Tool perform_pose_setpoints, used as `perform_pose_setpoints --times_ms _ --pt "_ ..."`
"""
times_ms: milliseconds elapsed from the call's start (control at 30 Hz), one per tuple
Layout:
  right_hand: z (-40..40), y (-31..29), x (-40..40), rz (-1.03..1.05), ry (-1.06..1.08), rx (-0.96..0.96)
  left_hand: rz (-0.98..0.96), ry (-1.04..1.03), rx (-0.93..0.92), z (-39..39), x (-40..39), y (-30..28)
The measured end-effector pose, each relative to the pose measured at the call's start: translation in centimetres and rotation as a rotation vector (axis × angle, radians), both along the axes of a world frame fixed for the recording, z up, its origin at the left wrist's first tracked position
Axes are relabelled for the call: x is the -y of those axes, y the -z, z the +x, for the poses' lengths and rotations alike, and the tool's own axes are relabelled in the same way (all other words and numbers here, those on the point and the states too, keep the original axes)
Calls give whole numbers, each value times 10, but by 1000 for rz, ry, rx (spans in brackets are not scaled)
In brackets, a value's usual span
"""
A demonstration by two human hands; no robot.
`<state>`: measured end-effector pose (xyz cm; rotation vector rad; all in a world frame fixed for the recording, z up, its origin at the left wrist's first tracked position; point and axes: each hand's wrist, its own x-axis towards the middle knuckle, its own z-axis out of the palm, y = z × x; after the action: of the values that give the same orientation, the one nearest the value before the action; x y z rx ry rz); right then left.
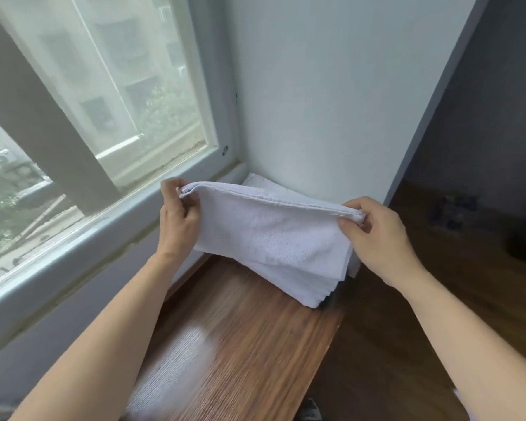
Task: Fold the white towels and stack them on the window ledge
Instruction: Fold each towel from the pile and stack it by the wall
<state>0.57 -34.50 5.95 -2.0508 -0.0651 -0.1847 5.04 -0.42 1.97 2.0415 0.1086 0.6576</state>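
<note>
One white towel (271, 235) is held up in the air, already doubled over, its folded top edge stretched as a taut line between the two hands. That edge is the long axis: it runs from upper left, near the window frame (176, 168), down to the right, toward the wall corner, while the loose layers hang below and their lower corner droops onto the stack of folded towels (257, 182) lying in the corner of the wooden window ledge (240, 329). The left hand (178, 217) pinches the left end of the fold between thumb and curled fingers; the right hand (374, 232) pinches the right end the same way. By my reading, folding of this piece is nearly or wholly done and the step in hand is placing it. The next move would call for lowering it flat, turning its long axis to match the stack beneath, and squaring the edges before letting go, so the pile stays even.
</note>
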Motion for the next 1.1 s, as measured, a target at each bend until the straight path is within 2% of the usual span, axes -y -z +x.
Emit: perform_pose_setpoints --times_ms 67,167,267,333,433,567,700,767,833,867,933,1000,1033,1100 --pt "22 -4 12 80 22 -30 8 28 -6 37 8 -8" --pt "60 -3 22 360 135 -169 39 72 -91 96 18 -16" --pt "96 21 20 666 329 -401 124 131 -352 157 34 -9" --pt "99 44 15 769 345 -580 224 140 -584 179 39 11" --pt "93 79 10 574 287 -662 380 126 -705 183 42 46" --pt "91 90 6 238 304 -541 544 98 -583 175 45 62" --pt "90 92 7 216 319 -440 511 105 -437 176 47 59" --pt "88 89 9 245 323 -481 515 109 -463 176 51 57" --pt "84 88 12 204 308 -521 598 105 -522 174 58 53" --pt "81 86 13 104 316 -479 678 80 -503 171 62 50" --pt "75 80 13 -180 333 -184 817 35 -355 161 71 40" --pt "76 66 -3 -271 226 126 799 137 -228 144 85 36" --pt "84 62 -16 -286 114 182 769 232 -222 135 94 37" --pt "110 63 -45 -422 -114 151 770 413 -312 122 112 43"
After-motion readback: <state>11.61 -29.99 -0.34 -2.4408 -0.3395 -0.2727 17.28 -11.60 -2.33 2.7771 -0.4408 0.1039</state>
